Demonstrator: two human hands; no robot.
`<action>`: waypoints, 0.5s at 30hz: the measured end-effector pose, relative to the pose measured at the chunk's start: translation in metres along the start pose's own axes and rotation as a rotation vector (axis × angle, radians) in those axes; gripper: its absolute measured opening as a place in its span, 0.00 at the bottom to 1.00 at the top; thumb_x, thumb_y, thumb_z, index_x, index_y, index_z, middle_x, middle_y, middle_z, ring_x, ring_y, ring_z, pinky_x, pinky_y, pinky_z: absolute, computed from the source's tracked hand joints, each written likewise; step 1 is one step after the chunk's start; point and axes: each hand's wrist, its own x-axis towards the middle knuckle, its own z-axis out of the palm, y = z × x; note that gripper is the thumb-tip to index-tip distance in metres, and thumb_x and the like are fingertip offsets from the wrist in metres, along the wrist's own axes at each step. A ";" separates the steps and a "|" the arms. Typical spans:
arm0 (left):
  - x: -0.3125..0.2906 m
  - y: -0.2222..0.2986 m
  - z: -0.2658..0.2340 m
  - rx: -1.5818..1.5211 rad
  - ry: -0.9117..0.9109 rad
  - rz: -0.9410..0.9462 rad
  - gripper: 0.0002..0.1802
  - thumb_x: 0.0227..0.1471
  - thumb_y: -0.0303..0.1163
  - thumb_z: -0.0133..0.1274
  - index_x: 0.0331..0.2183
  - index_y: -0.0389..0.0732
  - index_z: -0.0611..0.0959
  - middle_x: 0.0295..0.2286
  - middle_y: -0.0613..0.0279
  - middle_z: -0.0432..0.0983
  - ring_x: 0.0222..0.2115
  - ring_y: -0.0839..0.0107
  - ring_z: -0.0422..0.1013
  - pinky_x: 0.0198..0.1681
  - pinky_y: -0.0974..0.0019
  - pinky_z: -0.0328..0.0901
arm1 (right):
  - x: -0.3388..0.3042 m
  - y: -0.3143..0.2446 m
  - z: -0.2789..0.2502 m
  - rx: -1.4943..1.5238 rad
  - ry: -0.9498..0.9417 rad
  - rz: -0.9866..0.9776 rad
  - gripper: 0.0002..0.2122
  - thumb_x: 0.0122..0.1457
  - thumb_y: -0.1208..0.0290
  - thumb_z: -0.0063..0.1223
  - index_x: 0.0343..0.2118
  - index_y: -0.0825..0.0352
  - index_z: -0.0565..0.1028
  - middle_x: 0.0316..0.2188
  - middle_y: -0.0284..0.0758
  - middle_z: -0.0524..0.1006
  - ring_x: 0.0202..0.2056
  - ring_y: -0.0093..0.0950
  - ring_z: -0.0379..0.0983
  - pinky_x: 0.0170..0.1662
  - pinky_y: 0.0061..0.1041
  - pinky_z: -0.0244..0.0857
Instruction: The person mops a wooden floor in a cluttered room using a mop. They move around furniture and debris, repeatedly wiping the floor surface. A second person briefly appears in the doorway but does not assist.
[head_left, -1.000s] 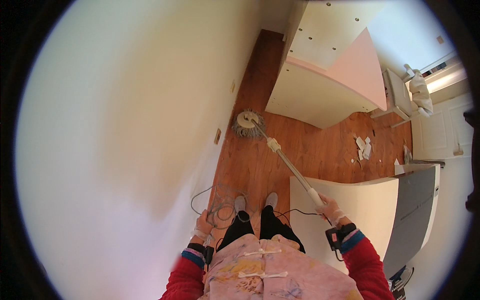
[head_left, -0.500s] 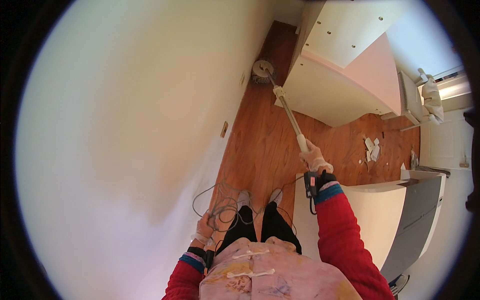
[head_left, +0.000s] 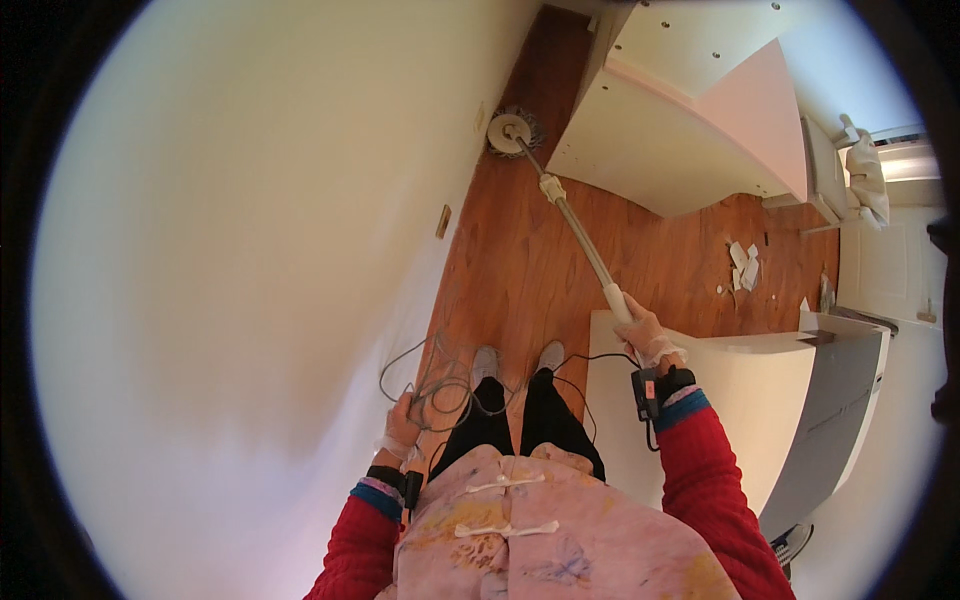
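My right hand [head_left: 643,332], in a thin clear glove, is closed round the white grip of a spin mop [head_left: 586,243]. The mop's long pole slants away to the far left. Its round white head [head_left: 507,138], with a grey fringe, rests on the wooden floor beside the wall's base. My left hand [head_left: 402,425], also gloved, is low by the wall and closed on a loosely coiled grey cable [head_left: 440,402]. Loops of the cable hang in front of my left leg.
The white wall [head_left: 270,250] runs along my left and carries a small outlet [head_left: 443,221]. White curved furniture [head_left: 640,150] stands ahead to the right. A white and grey cabinet [head_left: 745,400] is close on my right. Paper scraps [head_left: 742,268] litter the wooden floor [head_left: 530,260].
My view has shifted slightly. The mop head has come nearer along the wall, and my right hand has drawn back to the right with the grip. The left hand keeps the cable.
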 end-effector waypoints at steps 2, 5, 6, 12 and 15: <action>0.025 0.008 -0.014 -0.006 -0.023 0.005 0.06 0.53 0.28 0.46 0.32 0.36 0.72 0.20 0.49 0.72 0.21 0.57 0.70 0.24 0.61 0.63 | -0.007 -0.010 0.000 -0.015 0.009 0.029 0.34 0.50 0.78 0.50 0.62 0.57 0.55 0.19 0.30 0.68 0.12 0.18 0.61 0.13 0.19 0.56; 0.055 0.028 -0.029 0.033 -0.039 0.060 0.06 0.53 0.28 0.46 0.33 0.35 0.73 0.20 0.50 0.71 0.21 0.60 0.70 0.25 0.61 0.63 | -0.024 -0.020 -0.002 -0.017 -0.020 0.072 0.31 0.53 0.79 0.49 0.61 0.58 0.56 0.22 0.35 0.71 0.13 0.21 0.61 0.13 0.22 0.56; 0.066 0.034 -0.036 0.020 -0.062 0.044 0.06 0.53 0.28 0.46 0.33 0.35 0.73 0.21 0.50 0.71 0.21 0.60 0.70 0.26 0.61 0.63 | -0.028 -0.022 -0.001 -0.006 -0.012 0.064 0.31 0.52 0.79 0.49 0.61 0.58 0.56 0.22 0.35 0.71 0.13 0.21 0.61 0.13 0.22 0.56; 0.145 0.071 -0.070 0.040 -0.124 0.101 0.08 0.52 0.31 0.47 0.33 0.37 0.73 0.25 0.40 0.73 0.30 0.43 0.71 0.29 0.52 0.64 | -0.050 -0.057 -0.005 0.010 0.011 0.140 0.33 0.49 0.79 0.52 0.61 0.57 0.57 0.21 0.34 0.70 0.13 0.21 0.62 0.14 0.22 0.58; 0.180 0.084 -0.082 0.059 -0.177 0.067 0.08 0.52 0.31 0.48 0.34 0.37 0.73 0.26 0.41 0.73 0.30 0.43 0.71 0.30 0.53 0.65 | -0.060 -0.073 -0.011 0.020 -0.022 0.182 0.34 0.49 0.78 0.52 0.61 0.56 0.56 0.21 0.33 0.70 0.13 0.21 0.62 0.14 0.22 0.59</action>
